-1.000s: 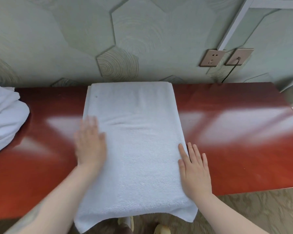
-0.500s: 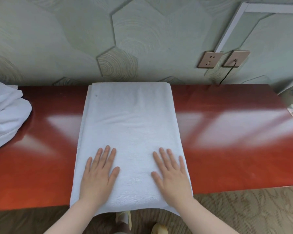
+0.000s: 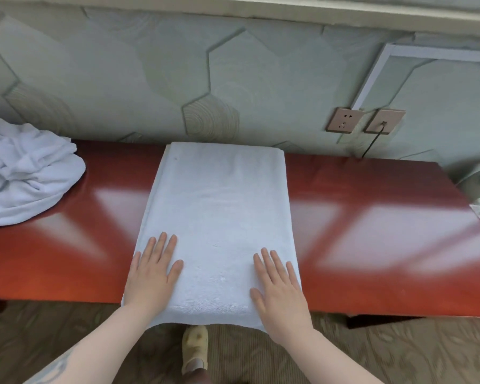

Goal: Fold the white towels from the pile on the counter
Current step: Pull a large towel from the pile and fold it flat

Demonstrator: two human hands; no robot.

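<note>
While both hands lie flat on it, the folded towel sits across the middle of the red counter, its far edge at the wall and its near edge hanging a little over the front rim. The left hand presses the towel's near left corner and the right hand its near right corner, fingers straight and spread, gripping nothing. Judging by its long narrow shape, this towel is partway folded and probably needs at least one more fold across its length. Well to the left of the towel, the pile of rumpled white cloth waits unfolded; how many towels it holds I cannot tell. Count: one towel in work, one pile, two hands, and two wall sockets beyond the towel to its right
</note>
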